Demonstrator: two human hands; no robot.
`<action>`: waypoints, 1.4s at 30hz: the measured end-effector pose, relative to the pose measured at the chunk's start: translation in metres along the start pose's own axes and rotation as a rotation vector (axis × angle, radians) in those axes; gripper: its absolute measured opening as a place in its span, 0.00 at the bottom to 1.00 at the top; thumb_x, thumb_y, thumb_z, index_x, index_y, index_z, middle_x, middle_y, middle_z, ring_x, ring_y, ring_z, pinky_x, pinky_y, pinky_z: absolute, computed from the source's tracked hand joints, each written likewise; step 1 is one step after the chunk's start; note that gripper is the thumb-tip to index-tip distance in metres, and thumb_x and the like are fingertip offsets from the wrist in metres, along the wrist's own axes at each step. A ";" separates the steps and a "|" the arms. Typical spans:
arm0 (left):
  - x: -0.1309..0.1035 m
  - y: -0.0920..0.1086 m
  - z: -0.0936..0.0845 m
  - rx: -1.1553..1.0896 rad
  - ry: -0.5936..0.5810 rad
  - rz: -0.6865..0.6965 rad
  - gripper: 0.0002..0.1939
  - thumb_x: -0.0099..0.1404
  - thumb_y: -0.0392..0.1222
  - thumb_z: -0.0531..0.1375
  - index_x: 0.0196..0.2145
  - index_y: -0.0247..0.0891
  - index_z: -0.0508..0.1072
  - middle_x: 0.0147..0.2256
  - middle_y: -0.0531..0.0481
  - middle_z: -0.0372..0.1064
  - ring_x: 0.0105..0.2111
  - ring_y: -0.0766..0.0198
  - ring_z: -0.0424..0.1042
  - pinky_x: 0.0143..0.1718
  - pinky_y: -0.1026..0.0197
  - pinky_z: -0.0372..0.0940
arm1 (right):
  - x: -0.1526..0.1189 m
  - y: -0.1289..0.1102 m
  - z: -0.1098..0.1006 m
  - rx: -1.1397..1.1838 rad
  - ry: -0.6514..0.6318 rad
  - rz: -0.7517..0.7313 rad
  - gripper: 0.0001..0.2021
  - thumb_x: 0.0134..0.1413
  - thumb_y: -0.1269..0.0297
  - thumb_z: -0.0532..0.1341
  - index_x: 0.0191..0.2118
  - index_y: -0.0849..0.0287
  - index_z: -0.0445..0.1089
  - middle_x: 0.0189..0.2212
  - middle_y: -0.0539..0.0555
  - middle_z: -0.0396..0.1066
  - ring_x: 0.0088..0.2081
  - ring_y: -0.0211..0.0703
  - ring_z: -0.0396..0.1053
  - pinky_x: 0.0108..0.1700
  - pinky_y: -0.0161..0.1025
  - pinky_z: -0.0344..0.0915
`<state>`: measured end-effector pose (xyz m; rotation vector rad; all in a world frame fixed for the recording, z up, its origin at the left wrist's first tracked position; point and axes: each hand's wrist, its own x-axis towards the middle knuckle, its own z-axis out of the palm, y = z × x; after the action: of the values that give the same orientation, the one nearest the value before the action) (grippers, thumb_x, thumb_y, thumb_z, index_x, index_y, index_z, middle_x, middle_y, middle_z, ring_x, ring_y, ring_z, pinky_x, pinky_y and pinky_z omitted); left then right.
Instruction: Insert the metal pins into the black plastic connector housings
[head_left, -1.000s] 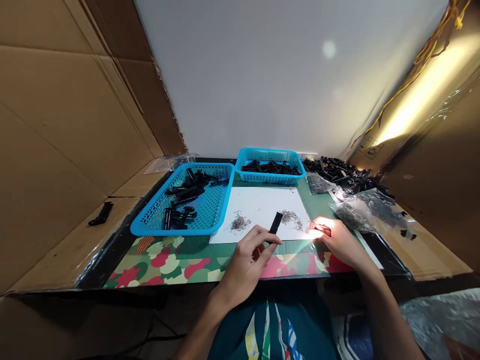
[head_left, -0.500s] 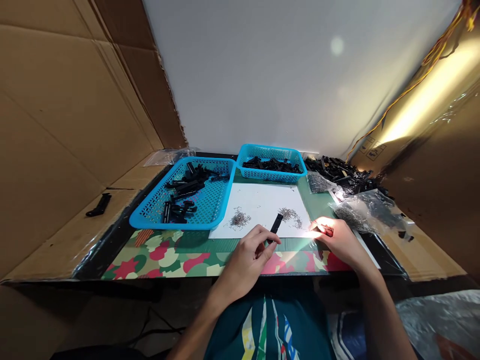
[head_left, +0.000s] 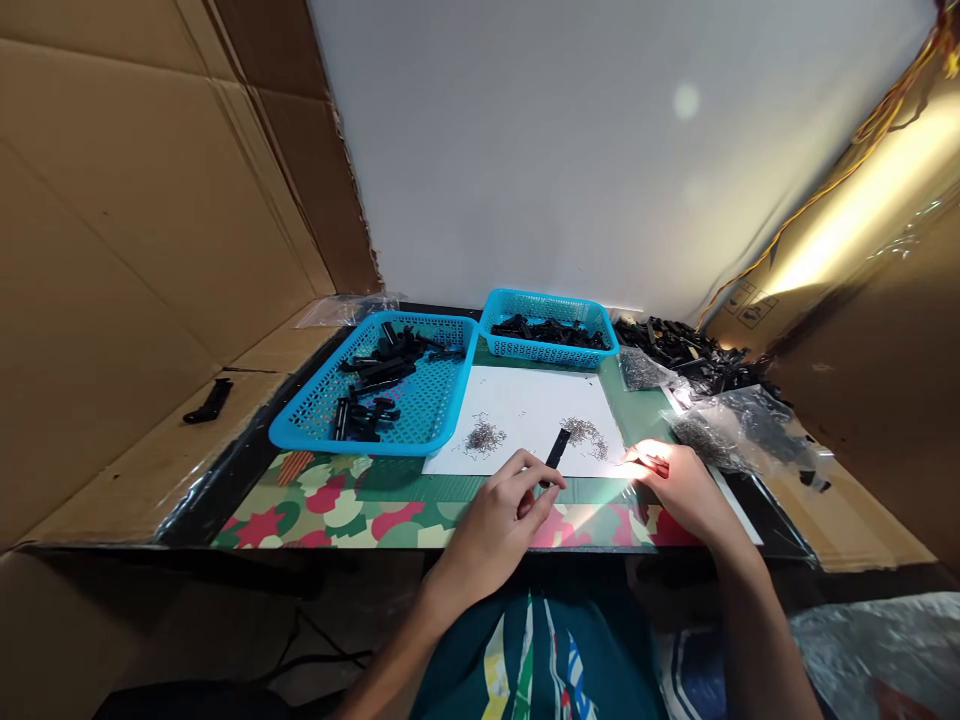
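A narrow black plastic part (head_left: 558, 449) sticks up and forward from between the thumb and fingers of my left hand (head_left: 512, 510), over the front edge of the white sheet (head_left: 532, 390). My right hand (head_left: 675, 480) rests at the sheet's front right corner with thumb and fingertips pinched together; whatever is between them is too small to make out. On the sheet lie two piles of tiny metal pieces, one at the left (head_left: 484, 437) and one at the right (head_left: 585, 435), just beyond the black part.
A large blue basket (head_left: 442, 420) of black parts stands left of the sheet, a smaller blue basket (head_left: 551, 353) behind it. Back right are a heap of black parts (head_left: 682, 350) and plastic bags (head_left: 750, 430). One black part (head_left: 210, 401) lies on cardboard at far left.
The view has shifted slightly. Both hands keep nearly the same place and grip, and the black part stays in my left hand.
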<state>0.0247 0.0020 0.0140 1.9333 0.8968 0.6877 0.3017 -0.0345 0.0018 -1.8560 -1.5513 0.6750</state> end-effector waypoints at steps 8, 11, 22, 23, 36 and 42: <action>0.000 -0.001 0.003 0.051 0.011 0.018 0.12 0.78 0.45 0.53 0.46 0.44 0.77 0.45 0.50 0.69 0.28 0.68 0.65 0.33 0.61 0.59 | -0.002 0.006 0.000 -0.130 0.036 -0.053 0.10 0.56 0.61 0.55 0.25 0.56 0.65 0.27 0.52 0.70 0.29 0.44 0.62 0.34 0.38 0.57; 0.000 0.000 0.004 0.072 0.006 0.018 0.13 0.78 0.45 0.52 0.46 0.44 0.77 0.45 0.50 0.69 0.29 0.67 0.66 0.34 0.61 0.60 | -0.005 0.002 0.007 -0.168 0.052 -0.067 0.11 0.59 0.66 0.51 0.28 0.56 0.67 0.30 0.54 0.71 0.32 0.45 0.64 0.36 0.39 0.58; 0.001 0.003 0.006 0.137 0.006 0.007 0.12 0.78 0.46 0.53 0.46 0.46 0.76 0.46 0.51 0.69 0.29 0.67 0.66 0.34 0.61 0.61 | -0.016 -0.006 0.024 -0.129 0.127 -0.045 0.11 0.64 0.69 0.48 0.36 0.56 0.67 0.37 0.56 0.70 0.38 0.49 0.66 0.40 0.42 0.60; 0.001 0.003 0.006 0.127 0.005 0.005 0.12 0.78 0.47 0.53 0.46 0.46 0.76 0.46 0.51 0.69 0.29 0.67 0.66 0.34 0.61 0.61 | -0.016 -0.009 0.022 -0.083 0.127 -0.028 0.11 0.65 0.68 0.48 0.35 0.56 0.66 0.36 0.56 0.70 0.37 0.48 0.66 0.40 0.42 0.60; 0.002 0.002 0.007 0.123 0.043 0.021 0.12 0.79 0.52 0.52 0.47 0.44 0.71 0.45 0.52 0.66 0.36 0.64 0.70 0.40 0.60 0.62 | -0.025 -0.072 0.054 0.514 -0.112 -0.148 0.12 0.67 0.55 0.59 0.35 0.56 0.69 0.31 0.51 0.70 0.33 0.42 0.67 0.36 0.37 0.65; 0.000 0.005 0.003 0.057 0.056 0.036 0.15 0.80 0.50 0.50 0.40 0.42 0.71 0.40 0.52 0.66 0.37 0.63 0.69 0.39 0.60 0.62 | -0.033 -0.079 0.050 0.437 -0.078 -0.128 0.09 0.66 0.57 0.61 0.37 0.56 0.72 0.33 0.52 0.73 0.34 0.43 0.70 0.37 0.37 0.67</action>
<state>0.0289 -0.0014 0.0172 1.9936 0.9271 0.7478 0.2064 -0.0509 0.0258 -1.4100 -1.4179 0.9489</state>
